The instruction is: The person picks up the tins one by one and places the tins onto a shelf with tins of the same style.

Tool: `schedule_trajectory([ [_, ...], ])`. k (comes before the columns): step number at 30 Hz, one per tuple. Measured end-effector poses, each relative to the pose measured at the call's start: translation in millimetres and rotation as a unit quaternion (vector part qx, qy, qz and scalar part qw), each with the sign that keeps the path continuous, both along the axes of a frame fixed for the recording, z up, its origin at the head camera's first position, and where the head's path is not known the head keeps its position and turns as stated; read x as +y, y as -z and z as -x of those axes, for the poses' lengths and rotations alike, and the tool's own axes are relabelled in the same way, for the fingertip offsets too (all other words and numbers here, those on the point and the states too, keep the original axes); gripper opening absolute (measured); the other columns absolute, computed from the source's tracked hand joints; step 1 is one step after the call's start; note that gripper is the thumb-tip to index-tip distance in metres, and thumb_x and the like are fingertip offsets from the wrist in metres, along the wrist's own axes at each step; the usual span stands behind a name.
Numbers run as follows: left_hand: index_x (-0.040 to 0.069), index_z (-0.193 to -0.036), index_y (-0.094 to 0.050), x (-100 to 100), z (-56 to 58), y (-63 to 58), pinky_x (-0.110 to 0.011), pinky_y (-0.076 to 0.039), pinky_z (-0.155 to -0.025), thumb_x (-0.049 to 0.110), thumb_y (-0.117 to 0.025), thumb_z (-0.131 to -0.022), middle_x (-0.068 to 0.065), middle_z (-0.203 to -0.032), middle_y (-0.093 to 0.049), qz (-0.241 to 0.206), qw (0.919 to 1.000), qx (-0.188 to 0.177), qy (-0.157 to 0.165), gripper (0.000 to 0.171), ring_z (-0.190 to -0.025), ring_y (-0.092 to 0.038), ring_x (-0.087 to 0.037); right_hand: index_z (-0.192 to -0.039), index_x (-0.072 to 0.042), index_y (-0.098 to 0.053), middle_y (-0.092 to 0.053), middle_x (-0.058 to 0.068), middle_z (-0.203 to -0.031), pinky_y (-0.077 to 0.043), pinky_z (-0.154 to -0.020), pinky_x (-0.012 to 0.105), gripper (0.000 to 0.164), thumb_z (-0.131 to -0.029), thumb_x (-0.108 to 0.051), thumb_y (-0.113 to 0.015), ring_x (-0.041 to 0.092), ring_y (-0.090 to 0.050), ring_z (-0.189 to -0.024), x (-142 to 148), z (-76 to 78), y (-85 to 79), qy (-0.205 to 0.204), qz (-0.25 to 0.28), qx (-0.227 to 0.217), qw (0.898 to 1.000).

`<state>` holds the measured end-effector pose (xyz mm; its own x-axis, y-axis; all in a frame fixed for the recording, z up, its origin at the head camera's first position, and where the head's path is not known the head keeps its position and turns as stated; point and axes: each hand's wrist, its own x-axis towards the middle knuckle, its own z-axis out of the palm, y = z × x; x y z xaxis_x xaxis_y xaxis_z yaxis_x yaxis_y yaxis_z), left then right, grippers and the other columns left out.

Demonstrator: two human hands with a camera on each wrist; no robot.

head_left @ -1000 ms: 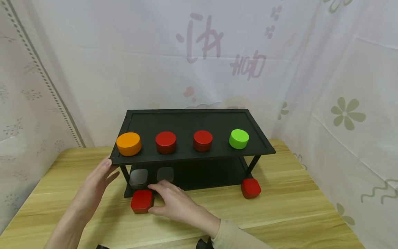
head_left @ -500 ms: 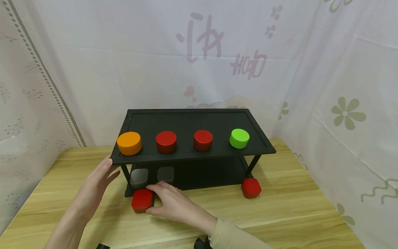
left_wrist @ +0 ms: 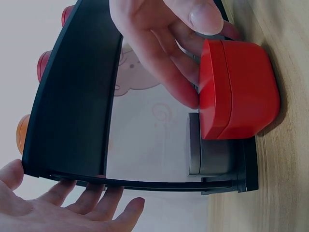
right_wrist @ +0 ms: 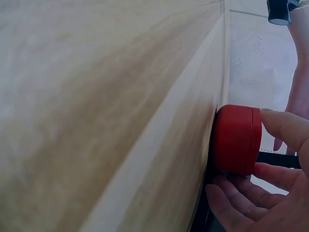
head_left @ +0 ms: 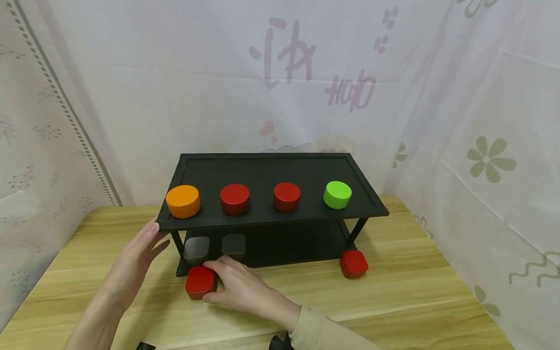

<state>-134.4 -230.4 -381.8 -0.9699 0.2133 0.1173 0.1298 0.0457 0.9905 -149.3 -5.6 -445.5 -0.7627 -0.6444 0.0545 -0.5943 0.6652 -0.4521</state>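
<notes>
Wood-grained counter (head_left: 407, 301) bearing a two-tier black shelf (head_left: 267, 167). Directly on the counter, besides the shelf: a near red box (head_left: 200, 283), before the shelf's left end, and a second red box (head_left: 354, 264), at its right front corner. Upper tier, left to right: orange cylinder (head_left: 183, 201), left red cylinder (head_left: 235, 200), right red cylinder (head_left: 286, 197), green cylinder (head_left: 337, 195). Lower tier (head_left: 293, 243): two grey boxes (head_left: 196, 250), side by side at left.

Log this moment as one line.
left hand: touches shelf, left end | right hand: pinches left red block, on table | right red block: on table | grey blocks: lower tier
</notes>
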Motion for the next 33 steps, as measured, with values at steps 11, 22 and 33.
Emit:
schedule_trajectory([
  [11,0.024,-0.15,-0.024,0.7,-0.7,-0.2,-0.009,-0.036,-0.094,0.032,-0.021,-0.105,0.008,-0.155,-0.025,0.002,1.0,0.001,0.0,0.047,-0.13,-0.035,0.005,-0.132,-0.027,-0.05,-0.058,-0.011,-0.116,-0.048,-0.075,0.014,0.059,-0.08,-0.042,-0.072,-0.001,-0.055,-0.097,-5.7,0.5,0.9,0.002,-0.003,-0.006,1.0],
  [22,0.024,-0.15,-0.024,0.4,1.0,0.3,-0.009,-0.036,-0.093,0.034,-0.022,-0.104,0.006,-0.155,-0.021,0.004,1.0,-0.007,-0.003,0.047,-0.128,-0.034,0.007,-0.132,-0.028,-0.05,-0.059,-0.011,-0.115,-0.049,-0.076,0.016,0.059,-0.079,-0.04,-0.073,-0.001,-0.056,-0.095,-8.3,2.5,2.1,0.013,-0.008,-0.015,1.0],
  [33,0.023,-0.15,-0.024,1.0,0.1,0.0,-0.01,-0.035,-0.095,0.031,-0.021,-0.105,0.008,-0.155,-0.025,-0.004,1.0,0.001,0.0,0.046,-0.13,-0.035,0.005,-0.131,-0.031,-0.05,-0.059,-0.012,-0.115,-0.049,-0.076,0.019,0.058,-0.079,-0.038,-0.074,-0.001,-0.056,-0.095,-9.3,3.4,1.2,0.028,-0.011,-0.029,0.999],
])
